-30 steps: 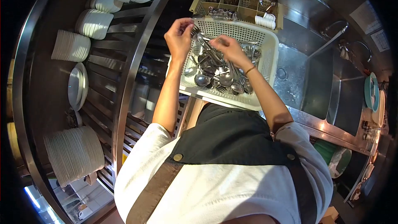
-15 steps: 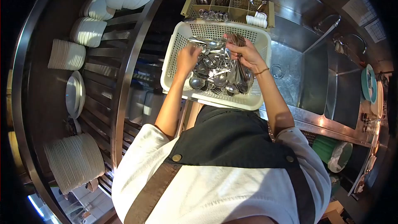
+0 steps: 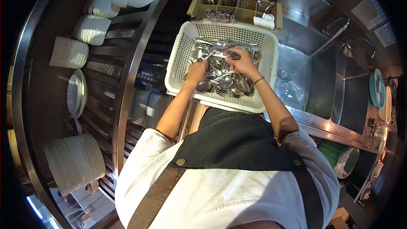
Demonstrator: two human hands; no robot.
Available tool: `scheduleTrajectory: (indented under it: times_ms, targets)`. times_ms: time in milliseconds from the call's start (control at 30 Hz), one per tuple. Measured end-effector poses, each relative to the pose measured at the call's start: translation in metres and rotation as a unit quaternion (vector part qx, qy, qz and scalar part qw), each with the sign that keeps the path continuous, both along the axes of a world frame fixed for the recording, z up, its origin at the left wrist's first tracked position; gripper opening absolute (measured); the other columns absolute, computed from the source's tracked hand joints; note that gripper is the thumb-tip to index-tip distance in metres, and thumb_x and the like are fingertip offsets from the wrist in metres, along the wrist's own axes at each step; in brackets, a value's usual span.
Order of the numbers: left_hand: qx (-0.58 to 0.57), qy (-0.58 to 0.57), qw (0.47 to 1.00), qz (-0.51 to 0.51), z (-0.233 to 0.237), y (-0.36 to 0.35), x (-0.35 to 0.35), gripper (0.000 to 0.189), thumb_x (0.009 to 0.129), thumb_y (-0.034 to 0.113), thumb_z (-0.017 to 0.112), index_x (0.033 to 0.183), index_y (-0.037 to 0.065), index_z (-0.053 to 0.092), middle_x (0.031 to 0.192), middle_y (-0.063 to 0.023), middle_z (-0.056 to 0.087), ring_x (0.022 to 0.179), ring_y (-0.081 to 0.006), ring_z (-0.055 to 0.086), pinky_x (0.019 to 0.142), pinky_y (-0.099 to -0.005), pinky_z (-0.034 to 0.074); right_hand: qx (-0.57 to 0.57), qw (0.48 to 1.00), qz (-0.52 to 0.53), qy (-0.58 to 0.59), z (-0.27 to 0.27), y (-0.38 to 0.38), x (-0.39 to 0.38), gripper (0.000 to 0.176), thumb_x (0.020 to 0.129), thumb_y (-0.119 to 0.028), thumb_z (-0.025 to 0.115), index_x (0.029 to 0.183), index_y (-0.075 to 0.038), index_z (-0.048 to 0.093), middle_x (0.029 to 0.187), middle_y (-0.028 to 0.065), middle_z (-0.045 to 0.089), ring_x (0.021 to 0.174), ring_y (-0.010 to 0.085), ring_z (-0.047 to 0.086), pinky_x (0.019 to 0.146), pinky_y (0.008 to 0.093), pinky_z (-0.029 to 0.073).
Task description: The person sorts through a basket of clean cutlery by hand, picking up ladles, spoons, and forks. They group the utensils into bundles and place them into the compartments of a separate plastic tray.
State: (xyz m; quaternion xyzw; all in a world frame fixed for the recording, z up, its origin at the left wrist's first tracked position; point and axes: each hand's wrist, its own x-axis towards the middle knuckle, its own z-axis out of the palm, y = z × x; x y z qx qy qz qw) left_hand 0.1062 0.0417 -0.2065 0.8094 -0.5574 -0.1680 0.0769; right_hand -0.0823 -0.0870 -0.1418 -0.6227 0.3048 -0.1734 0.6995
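Note:
A white perforated plastic basket (image 3: 180,65) holds a jumbled heap of metal cutlery (image 3: 224,80), mostly spoons and forks. My left hand (image 3: 197,72) is closed over the left side of the heap, with a piece of cutlery (image 3: 207,62) at its fingertips; its kind is hard to make out. To the right, my right hand (image 3: 242,64) is closed around a bunch of forks (image 3: 232,54), low over the pile. Most of the bunch is hidden by the fingers.
A beige divided cutlery holder (image 3: 239,13) with sorted cutlery and white spoons (image 3: 264,21) stands behind the basket. A steel sink (image 3: 292,72) lies to the right. At left, a slatted rack (image 3: 111,51) bears bowls (image 3: 70,53) and stacked plates (image 3: 75,163).
My right hand has lowered with the forks, tilting them toward the heap. My left hand has moved slightly down and right, and now has a piece of cutlery at its fingertips.

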Motion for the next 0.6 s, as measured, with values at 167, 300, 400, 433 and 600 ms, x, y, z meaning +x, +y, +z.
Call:
scheduleTrajectory:
  times_ms: [167,300,400,433,600]
  targets:
    - [0.051,0.001,0.999,0.010,0.002,0.000,-0.001,0.053,0.068,0.026,0.080,0.106,0.002,0.051,0.094,-0.0188,0.066,0.087,-0.0377,0.064,0.074,-0.0440,0.050,-0.043,0.996,-0.013,0.075,-0.006,0.005,-0.001,0.023,0.083,-0.015,0.071,0.100,0.000,0.065,0.075,0.0030,0.067,0.059,0.0062,0.057,0.053,0.0224,0.045]
    - [0.010,0.031,0.999,-0.017,0.005,0.002,0.002,0.061,0.068,0.029,0.081,0.111,0.001,0.048,0.095,-0.0205,0.066,0.092,-0.0383,0.063,0.078,-0.0442,0.049,-0.035,0.996,-0.076,-0.032,-0.012,0.007,-0.011,0.020,0.081,-0.012,0.072,0.095,0.000,0.064,0.079,0.0008,0.066,0.075,0.0071,0.057,0.066,0.0238,0.045]
    - [0.076,0.043,0.996,-0.001,0.008,-0.006,0.009,0.058,0.068,0.029,0.081,0.108,0.000,0.051,0.096,-0.0208,0.066,0.094,-0.0378,0.062,0.081,-0.0438,0.049,-0.071,0.986,-0.143,-0.054,-0.030,0.007,-0.018,0.018,0.081,-0.012,0.071,0.092,0.000,0.063,0.077,0.0004,0.065,0.069,0.0066,0.057,0.061,0.0221,0.045]
    - [0.073,0.062,0.995,-0.019,0.002,-0.007,0.015,0.053,0.069,0.029,0.080,0.106,0.001,0.054,0.097,-0.0202,0.066,0.094,-0.0375,0.063,0.080,-0.0437,0.049,0.006,0.989,-0.138,-0.057,-0.024,0.008,-0.024,0.017,0.082,-0.014,0.071,0.089,-0.001,0.063,0.073,0.0015,0.063,0.060,0.0066,0.056,0.054,0.0203,0.044]
    - [0.039,0.027,0.997,-0.069,0.007,-0.003,0.021,0.036,0.074,0.024,0.074,0.101,0.004,0.059,0.090,-0.0172,0.067,0.087,-0.0361,0.064,0.075,-0.0448,0.050,0.078,0.974,-0.157,-0.142,-0.023,0.010,-0.034,0.022,0.084,-0.022,0.072,0.087,-0.003,0.063,0.062,-0.0016,0.056,0.048,0.0046,0.047,0.042,0.0201,0.036]
